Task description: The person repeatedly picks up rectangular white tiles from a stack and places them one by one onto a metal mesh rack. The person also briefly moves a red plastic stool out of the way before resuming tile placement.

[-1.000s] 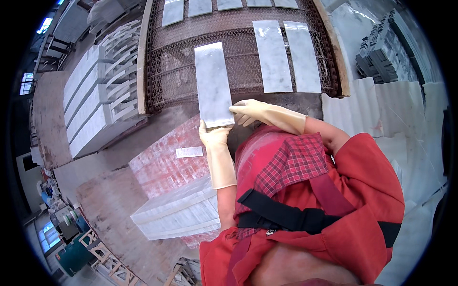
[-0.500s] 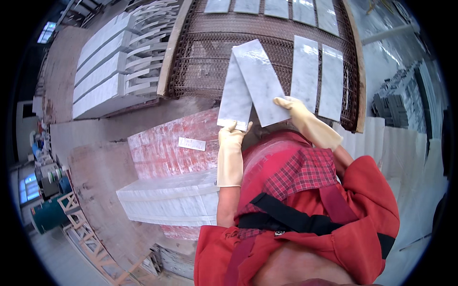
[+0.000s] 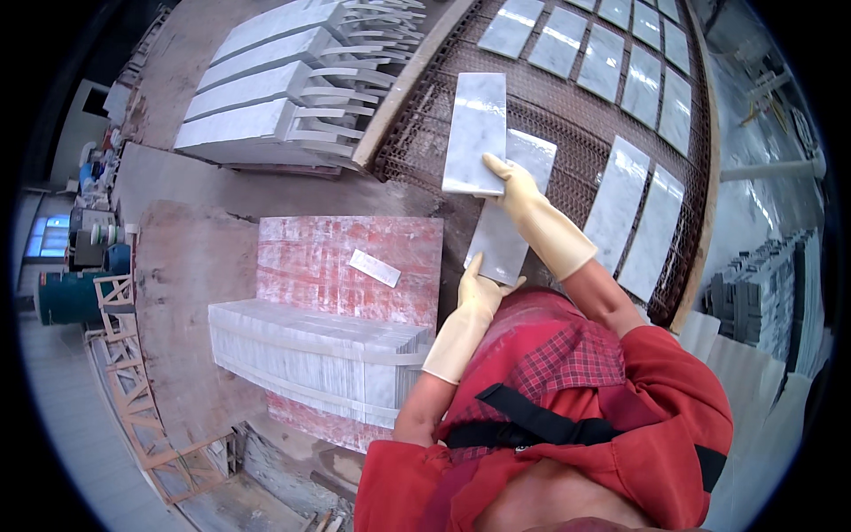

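Note:
In cream rubber gloves, both my hands grip grey-white marble tiles at the near edge of a mesh conveyor. My right hand (image 3: 521,197) pinches the lower right corner of one glossy tile (image 3: 476,129), thumb on its face. It is raised and overlaps the second tile (image 3: 499,244). The near end of that second tile is gripped by my left hand (image 3: 479,293), thumb on top and fingers underneath. Two more tiles lie side by side to the right, the nearer tile (image 3: 619,191) and the outer tile (image 3: 658,232).
Rows of tiles lie farther along the brown mesh belt (image 3: 425,115), bordered by a wooden rail (image 3: 417,84). To the left, a strapped tile stack (image 3: 310,355) stands against a red-stained board (image 3: 301,266) bearing a small label strip (image 3: 374,268). White slab stacks (image 3: 257,84) stand behind; grey stacked pieces (image 3: 762,284) are at right.
The tile in my right hand has moved left across the other tile and turned more upright. My left hand's tile now slants rightward beneath it. The view has swung left, showing more belt tiles.

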Available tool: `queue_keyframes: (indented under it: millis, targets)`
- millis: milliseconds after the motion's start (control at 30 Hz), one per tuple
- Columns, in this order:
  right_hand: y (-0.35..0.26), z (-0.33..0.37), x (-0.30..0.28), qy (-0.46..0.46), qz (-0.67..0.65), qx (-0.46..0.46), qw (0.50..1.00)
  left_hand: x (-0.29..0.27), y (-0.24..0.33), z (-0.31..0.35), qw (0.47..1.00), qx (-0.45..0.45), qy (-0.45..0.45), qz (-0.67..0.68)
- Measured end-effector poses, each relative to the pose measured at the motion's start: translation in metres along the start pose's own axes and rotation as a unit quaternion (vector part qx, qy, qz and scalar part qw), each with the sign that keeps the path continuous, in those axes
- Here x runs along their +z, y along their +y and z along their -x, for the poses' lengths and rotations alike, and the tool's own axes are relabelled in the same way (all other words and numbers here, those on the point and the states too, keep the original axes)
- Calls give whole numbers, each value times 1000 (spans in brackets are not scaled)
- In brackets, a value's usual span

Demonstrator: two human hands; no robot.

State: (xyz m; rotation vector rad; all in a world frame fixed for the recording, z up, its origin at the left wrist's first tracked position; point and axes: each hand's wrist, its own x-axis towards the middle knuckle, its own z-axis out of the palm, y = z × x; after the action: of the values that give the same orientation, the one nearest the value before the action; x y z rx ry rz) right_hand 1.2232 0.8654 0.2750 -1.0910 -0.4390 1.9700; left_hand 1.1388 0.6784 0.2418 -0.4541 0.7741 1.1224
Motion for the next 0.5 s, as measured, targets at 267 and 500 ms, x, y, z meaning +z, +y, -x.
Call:
queue_keyframes:
  millis: [267,500]
  targets:
    - [24,-65,37,-56,-170,109,978,13,-3,8,1000,23,-15,0]
    - [-1,-19,60,29,56,157,986,5,-8,-11,997,35,-60,34]
